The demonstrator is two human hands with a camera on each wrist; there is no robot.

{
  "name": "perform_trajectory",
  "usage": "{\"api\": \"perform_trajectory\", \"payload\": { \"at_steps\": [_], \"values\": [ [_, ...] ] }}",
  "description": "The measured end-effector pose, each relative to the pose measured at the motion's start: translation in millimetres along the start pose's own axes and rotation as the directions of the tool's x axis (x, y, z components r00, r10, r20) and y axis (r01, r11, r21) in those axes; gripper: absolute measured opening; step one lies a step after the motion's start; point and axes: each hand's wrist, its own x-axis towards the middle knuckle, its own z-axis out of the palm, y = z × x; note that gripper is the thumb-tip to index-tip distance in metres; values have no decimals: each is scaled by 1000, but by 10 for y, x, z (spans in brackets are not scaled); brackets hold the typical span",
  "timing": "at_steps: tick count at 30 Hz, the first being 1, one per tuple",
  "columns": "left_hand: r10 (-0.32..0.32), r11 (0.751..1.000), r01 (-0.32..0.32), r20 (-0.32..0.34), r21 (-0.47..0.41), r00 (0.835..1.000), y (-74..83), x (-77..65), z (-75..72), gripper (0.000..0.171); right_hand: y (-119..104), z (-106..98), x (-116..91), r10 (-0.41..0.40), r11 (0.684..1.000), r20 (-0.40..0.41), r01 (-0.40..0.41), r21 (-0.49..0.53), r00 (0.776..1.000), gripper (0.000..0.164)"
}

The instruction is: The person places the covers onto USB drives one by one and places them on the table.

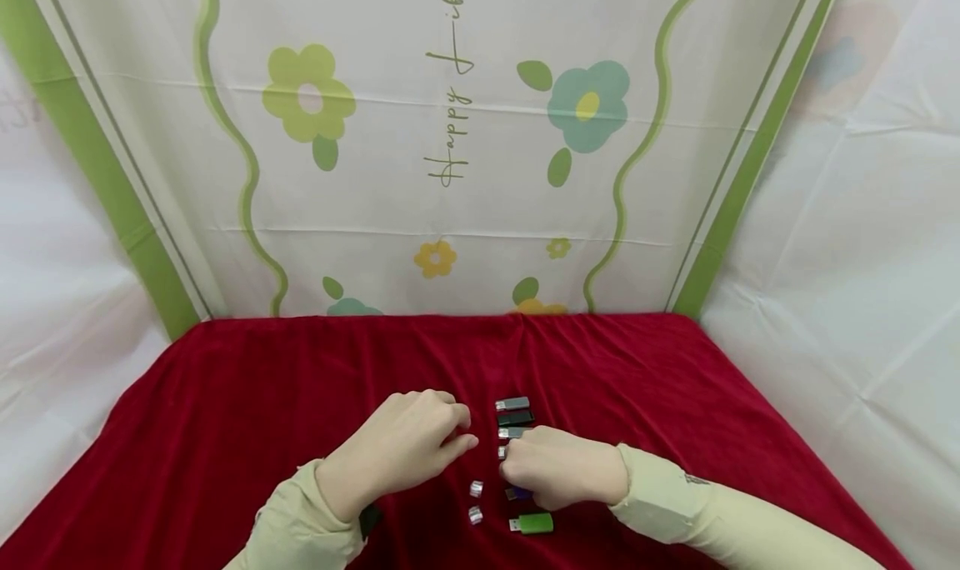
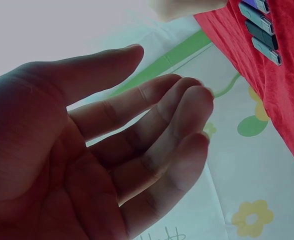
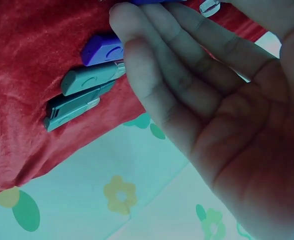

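Note:
My left hand (image 1: pixel 408 441) hovers over the red cloth with its fingers loosely bent; in the left wrist view its palm (image 2: pixel 87 185) holds nothing. Low over a row of USB sticks, my right hand (image 1: pixel 558 467) has curled fingers at a dark blue USB stick (image 1: pixel 519 493), whose plug sticks out to the left. The thumb tip lies outside the right wrist view. A green USB stick (image 1: pixel 535 523) lies nearer me. Beyond the hand are grey (image 1: pixel 517 403) and black USB sticks (image 1: pixel 515 418). A purple USB stick (image 3: pixel 102 49) lies beside the right fingertips.
Two small silver caps (image 1: pixel 476 488) lie between the hands, left of the row. Red cloth (image 1: pixel 300 370) covers the table. White patterned curtains (image 1: pixel 390 187) stand behind it and at both sides. A dark object (image 1: pixel 369 520) shows by the left wrist.

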Motion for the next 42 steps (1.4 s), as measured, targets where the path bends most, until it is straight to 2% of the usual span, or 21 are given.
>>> {"api": "perform_trajectory", "payload": {
  "at_steps": [5,9,15,18,24,31,37,42],
  "values": [
    [14,1000,-14,-5,0,1000,9,-1,-7,13,-12,-46,14,23,1000,23,-23,-14,999,38],
    [7,1000,-7,1,6,1000,10,-2,-6,12,-18,-107,-4,44,999,5,-44,-27,999,37],
    [16,1000,-16,-9,4,1000,-3,-12,-4,14,86,-255,-65,118,989,-29,-114,94,993,30],
    [13,1000,-13,-1,5,1000,-7,-15,-9,15,183,-383,-96,166,977,-73,-154,149,983,27],
    [-5,1000,5,22,1,1000,-15,-7,-17,16,314,-753,-164,202,963,-171,-163,217,964,18],
    [-7,1000,6,26,13,1000,-13,4,-26,14,400,-1049,-275,282,934,-276,-197,298,919,18],
    [-5,1000,5,42,-1,999,-13,4,-28,12,422,-1092,-382,304,903,-325,-162,399,896,21],
    [-11,1000,12,63,-6,998,-23,2,5,11,437,-1034,-425,287,902,-349,-129,413,892,22]
  ]
}}
